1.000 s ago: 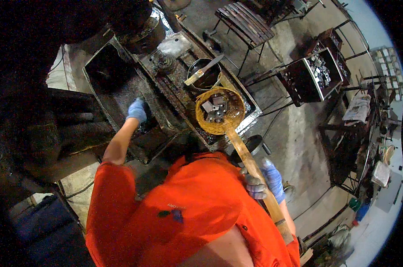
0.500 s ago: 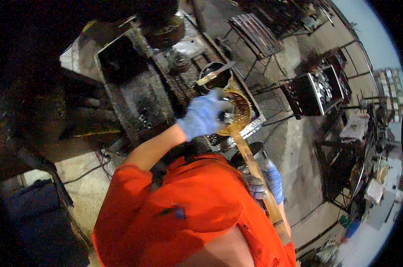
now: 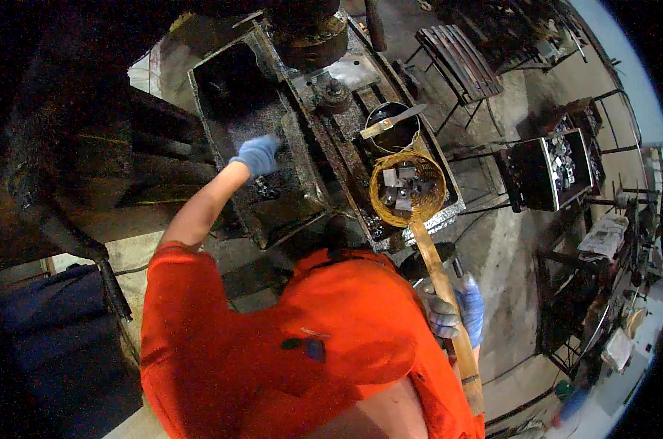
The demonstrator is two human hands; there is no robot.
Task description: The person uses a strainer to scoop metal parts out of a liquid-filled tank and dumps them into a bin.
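My right hand (image 3: 469,316), in a blue-grey glove, is closed around the long wooden handle (image 3: 440,267) of a round yellow wire basket (image 3: 377,192). Several grey metal blocks (image 3: 402,196) lie inside the basket, which is over the right part of a dark metal workbench. Out to the left, my gloved left hand (image 3: 257,154) is above a black, grimy tray (image 3: 300,212). Its fingers are smeared by motion, and whether they hold anything does not show. Small dark metal pieces (image 3: 266,189) lie in the tray just below that hand.
Beyond the basket stands a round bucket (image 3: 394,146) with a wooden-handled brush (image 3: 379,129) across its rim. A machine column (image 3: 309,40) rises at the back. To the right are a slatted stand (image 3: 459,62) and a bin of metal parts (image 3: 562,164).
My left hand has moved from over the basket, leftward to above the black tray. The basket's contents now show. My right hand keeps its hold on the handle; the whole view has shifted.
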